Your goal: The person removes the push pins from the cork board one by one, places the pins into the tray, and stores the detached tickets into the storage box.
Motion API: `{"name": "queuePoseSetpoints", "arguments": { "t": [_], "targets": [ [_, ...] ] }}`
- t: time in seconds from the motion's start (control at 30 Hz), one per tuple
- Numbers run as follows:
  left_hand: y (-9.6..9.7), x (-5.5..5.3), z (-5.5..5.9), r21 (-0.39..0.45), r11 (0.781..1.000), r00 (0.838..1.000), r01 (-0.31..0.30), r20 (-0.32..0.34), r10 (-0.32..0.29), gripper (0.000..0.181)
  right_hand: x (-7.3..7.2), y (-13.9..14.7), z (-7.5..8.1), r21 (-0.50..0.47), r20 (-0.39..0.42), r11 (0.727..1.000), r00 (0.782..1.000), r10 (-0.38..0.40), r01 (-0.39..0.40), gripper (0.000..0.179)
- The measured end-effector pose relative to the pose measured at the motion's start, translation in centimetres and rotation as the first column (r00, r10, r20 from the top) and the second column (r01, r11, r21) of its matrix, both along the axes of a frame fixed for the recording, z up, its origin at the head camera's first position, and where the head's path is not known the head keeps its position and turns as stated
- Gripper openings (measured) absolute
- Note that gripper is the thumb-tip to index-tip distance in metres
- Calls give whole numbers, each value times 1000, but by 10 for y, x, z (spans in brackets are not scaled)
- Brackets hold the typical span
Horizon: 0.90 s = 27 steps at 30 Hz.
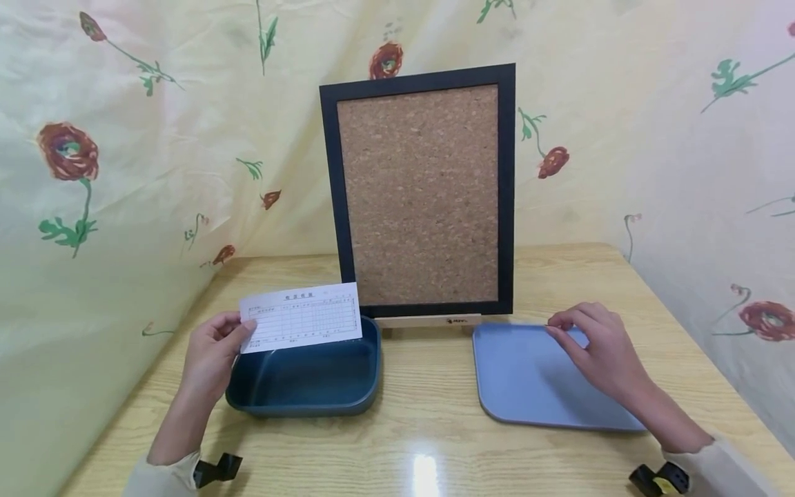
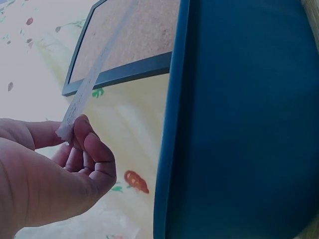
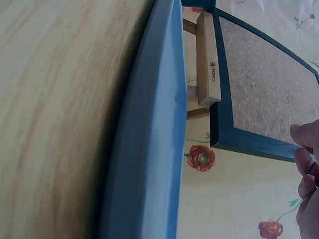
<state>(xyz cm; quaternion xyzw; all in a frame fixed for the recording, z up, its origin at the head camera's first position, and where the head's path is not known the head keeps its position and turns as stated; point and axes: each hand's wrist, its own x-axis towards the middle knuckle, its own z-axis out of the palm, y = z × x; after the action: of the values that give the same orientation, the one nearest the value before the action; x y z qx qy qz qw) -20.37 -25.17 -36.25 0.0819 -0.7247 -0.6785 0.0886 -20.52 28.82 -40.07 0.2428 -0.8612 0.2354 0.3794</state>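
My left hand pinches the left end of a white printed form between thumb and fingers. The paper slip is ruled like a receipt and tilts slightly up to the right. It hangs over the back of a dark blue-green bin, covering part of its rim. From the left wrist view the slip shows nearly edge-on. My right hand is above a light blue tray, fingers curled and thumb tip brought to the index tip. I cannot tell whether something tiny is between these fingertips.
A black-framed cork board leans on a small wooden easel behind the bin and tray. The pale wood table runs beneath everything. Flowered cloth hangs behind and on both sides.
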Motion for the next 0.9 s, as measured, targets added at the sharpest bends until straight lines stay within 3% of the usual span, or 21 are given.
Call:
{"name": "queuePoseSetpoints", "arguments": {
  "t": [0.13, 0.27, 0.53, 0.73, 0.83, 0.9],
  "targets": [
    [-5, 3, -3, 4, 1000, 1000, 10, -13, -10, 20, 2, 5, -2, 7, 9, 1000, 1000, -16, 16, 12],
    [-10, 5, -5, -3, 1000, 1000, 16, -10, -16, 15, 3, 10, -3, 19, 10, 999, 999, -38, 38, 25],
    [-15, 5, -12, -4, 1000, 999, 3, 48, -2, 18, 5, 19, -8, 15, -15, 999, 999, -28, 28, 30],
    [-16, 2, -19, -129, 992, 999, -4, 41, 9, 14, 8, 22, -10, 3, 10, 998, 998, -62, 62, 30],
    [-16, 3, -19, -223, 974, 999, -30, 8, 32, 7, 9, 23, -11, 2, 26, 997, 996, -83, 83, 29],
    [-15, 3, -17, -279, 959, 999, -52, -6, 53, 14, 9, 23, -11, 0, 30, 996, 996, -88, 88, 29]
  ]
}}
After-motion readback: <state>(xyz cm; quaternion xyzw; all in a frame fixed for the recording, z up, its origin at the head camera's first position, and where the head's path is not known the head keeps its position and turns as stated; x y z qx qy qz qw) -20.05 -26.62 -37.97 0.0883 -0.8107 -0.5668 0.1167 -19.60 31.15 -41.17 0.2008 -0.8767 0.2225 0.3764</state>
